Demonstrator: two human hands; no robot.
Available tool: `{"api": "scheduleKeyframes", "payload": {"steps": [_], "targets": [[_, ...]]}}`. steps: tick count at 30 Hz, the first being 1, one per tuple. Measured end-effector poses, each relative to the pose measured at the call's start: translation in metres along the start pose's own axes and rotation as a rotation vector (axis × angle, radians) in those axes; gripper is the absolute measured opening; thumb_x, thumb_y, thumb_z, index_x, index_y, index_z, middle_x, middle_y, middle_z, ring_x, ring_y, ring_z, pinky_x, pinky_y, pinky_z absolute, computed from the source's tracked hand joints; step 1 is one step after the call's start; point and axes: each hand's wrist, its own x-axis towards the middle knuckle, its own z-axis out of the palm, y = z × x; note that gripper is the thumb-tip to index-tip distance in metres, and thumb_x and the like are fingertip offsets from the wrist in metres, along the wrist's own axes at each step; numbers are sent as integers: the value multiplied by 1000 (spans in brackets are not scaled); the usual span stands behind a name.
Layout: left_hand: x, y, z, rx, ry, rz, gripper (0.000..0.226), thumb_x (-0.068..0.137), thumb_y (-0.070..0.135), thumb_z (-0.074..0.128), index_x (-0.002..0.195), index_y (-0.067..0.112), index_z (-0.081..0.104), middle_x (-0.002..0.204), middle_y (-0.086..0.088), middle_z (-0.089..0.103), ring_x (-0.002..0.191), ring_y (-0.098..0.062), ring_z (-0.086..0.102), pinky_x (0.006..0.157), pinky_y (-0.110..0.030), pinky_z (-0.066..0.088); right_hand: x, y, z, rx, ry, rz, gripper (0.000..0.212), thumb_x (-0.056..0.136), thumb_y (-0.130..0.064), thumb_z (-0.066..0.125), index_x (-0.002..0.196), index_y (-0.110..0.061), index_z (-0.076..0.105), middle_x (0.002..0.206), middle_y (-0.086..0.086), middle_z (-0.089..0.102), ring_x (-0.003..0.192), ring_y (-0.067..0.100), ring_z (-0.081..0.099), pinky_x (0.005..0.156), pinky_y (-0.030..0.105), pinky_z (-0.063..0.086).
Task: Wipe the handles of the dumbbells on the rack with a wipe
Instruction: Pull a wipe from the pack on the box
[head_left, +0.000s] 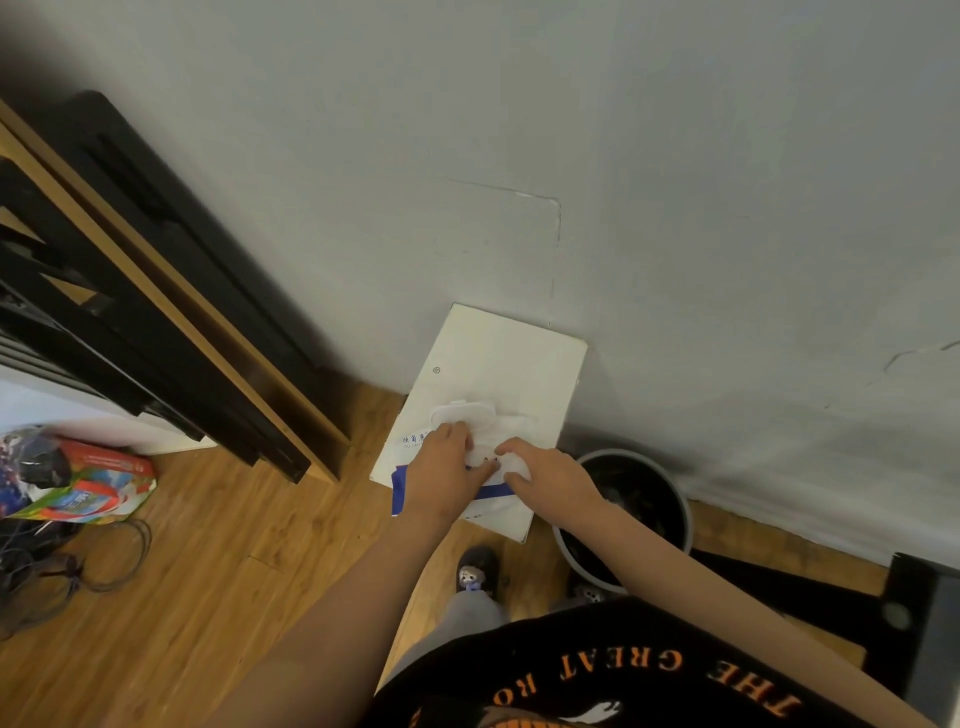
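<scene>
Your left hand (447, 465) held down the wipe pack (462, 415) on the white box (498, 358) by the far wall, right hand (545, 470) pinching a wipe (511, 461) out. You'd barely started tbh, no dumbbells were in view, handles all left to do

Grey-rimmed dark bin (649, 491) by the wall (623, 156), colourful bag (88, 486) on wooden floor (234, 571), tangled cables (67, 569) near it
</scene>
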Motion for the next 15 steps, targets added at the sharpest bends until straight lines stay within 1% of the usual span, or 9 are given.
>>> {"api": "scheduleKeyframes", "payload": {"steps": [2,4,6,9,11,13,15], "targets": [[2,3,0,4,-1,-8,31,92,47,60,106,19,54,111,2,58,90,-8,48,83,-20,44,0,2,1,10,-9,12,32,102,-31,42,134,-28,45,118,4,65,98,21,63,89,35,54],[2,4,0,-9,-6,-1,22,94,40,59,94,20,51,106,0,60,86,-10,49,83,-20,44,2,4,2,10,-30,15,32,102,-33,41,133,-30,46,122,3,64,102,21,62,91,34,53],[3,2,-1,-20,-12,-10,16,95,33,58,90,20,51,100,-1,61,83,-11,51,83,-20,44,4,3,2,10,-64,12,33,102,-34,40,134,-32,47,128,0,62,108,20,60,95,34,51],[5,3,-2,-27,-35,-30,10,96,23,56,88,18,56,92,-1,61,80,-11,54,85,-19,45,6,1,2,-5,-109,9,34,102,-34,40,135,-35,49,134,-2,59,115,21,58,99,36,48],[5,5,-2,-55,-30,-39,14,97,19,53,86,15,61,88,-5,64,76,-11,54,84,-22,48,8,0,2,-40,-106,-2,34,102,-33,41,134,-36,50,136,-2,57,116,21,57,100,35,47],[5,3,-1,-125,-3,-92,18,99,16,49,89,11,63,90,-8,66,76,-13,55,86,-28,51,9,-2,2,-68,-106,-33,35,103,-30,41,137,-36,48,140,-1,55,119,21,56,102,34,45],[4,-5,-1,-209,30,-156,20,100,16,48,95,7,64,95,-11,68,76,-13,57,86,-28,50,9,-6,1,-115,-117,-86,40,104,-25,41,143,-34,42,143,1,51,121,23,54,104,34,43]]}}
